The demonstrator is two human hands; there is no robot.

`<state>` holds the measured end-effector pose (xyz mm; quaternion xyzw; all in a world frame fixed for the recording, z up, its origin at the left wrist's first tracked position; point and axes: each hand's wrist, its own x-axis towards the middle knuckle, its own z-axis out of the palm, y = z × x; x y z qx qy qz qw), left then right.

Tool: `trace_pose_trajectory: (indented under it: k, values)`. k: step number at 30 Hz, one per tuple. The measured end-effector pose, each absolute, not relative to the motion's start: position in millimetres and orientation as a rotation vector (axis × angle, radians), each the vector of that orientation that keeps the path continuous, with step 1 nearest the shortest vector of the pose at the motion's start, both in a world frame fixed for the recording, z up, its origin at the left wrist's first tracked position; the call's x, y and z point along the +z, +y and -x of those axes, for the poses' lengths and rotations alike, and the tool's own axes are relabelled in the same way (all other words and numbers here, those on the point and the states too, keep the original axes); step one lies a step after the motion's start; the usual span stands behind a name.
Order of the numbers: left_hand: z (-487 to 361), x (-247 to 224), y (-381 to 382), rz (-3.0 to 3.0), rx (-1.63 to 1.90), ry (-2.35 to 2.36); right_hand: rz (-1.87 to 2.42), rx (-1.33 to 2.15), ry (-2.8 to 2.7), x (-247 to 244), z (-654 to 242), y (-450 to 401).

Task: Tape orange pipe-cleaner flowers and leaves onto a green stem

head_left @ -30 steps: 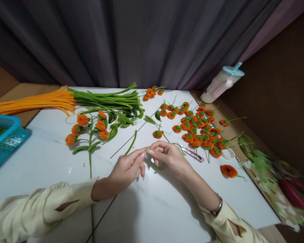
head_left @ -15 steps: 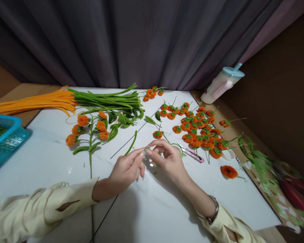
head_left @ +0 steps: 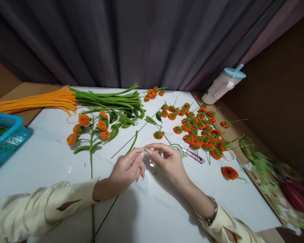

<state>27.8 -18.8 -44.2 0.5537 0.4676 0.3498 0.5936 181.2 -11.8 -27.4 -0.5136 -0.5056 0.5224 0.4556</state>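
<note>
My left hand (head_left: 126, 169) and my right hand (head_left: 171, 166) meet over the middle of the white table, thumbs and forefingers pinched together at the tips. Between them shows a tiny greenish piece (head_left: 145, 149), mostly hidden by the fingertips. Just beyond the left hand lies a curved green pipe cleaner (head_left: 133, 143) beside a thin dark wire (head_left: 136, 133). A roll of green tape (head_left: 176, 147) sits behind the right hand, with a pink craft knife (head_left: 194, 154) next to it. One orange pipe-cleaner fruit with a green top (head_left: 158, 135) rests farther back.
Many orange pipe-cleaner fruits (head_left: 196, 128) are heaped at the right. A fruiting branch (head_left: 91, 135) lies at the left, below green (head_left: 108, 99) and orange pipe cleaners (head_left: 40, 100). A blue basket (head_left: 12, 145), a tumbler (head_left: 223, 86) and red-handled pliers or cutters (head_left: 292, 194) stand at the edges.
The right hand's fingers have flattened and lowered slightly, still pinched at the same spot. The left hand has hardly moved. The whole view has shifted a little.
</note>
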Motion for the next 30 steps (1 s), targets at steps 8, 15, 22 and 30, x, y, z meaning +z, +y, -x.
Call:
trace_pose_trajectory:
  k: [8,15,22,30]
  values:
    - [-26.9,-49.3,-19.5,-1.311,0.796,1.066,1.218,1.422,-1.121,-31.4,-179.9,-11.1]
    - [-26.1,-49.0,-20.6,-1.321,0.791,1.073,1.228,1.410,-1.139,-28.3,-180.4,-11.4]
    - [-25.7,-50.6,-20.8,-1.347,0.777,1.085,1.247,1.395,-1.179,-25.2,-182.5,-11.1]
    - [-25.3,-52.8,-20.1,-1.384,0.772,1.098,1.188,1.495,-1.137,-29.3,-184.1,-9.2]
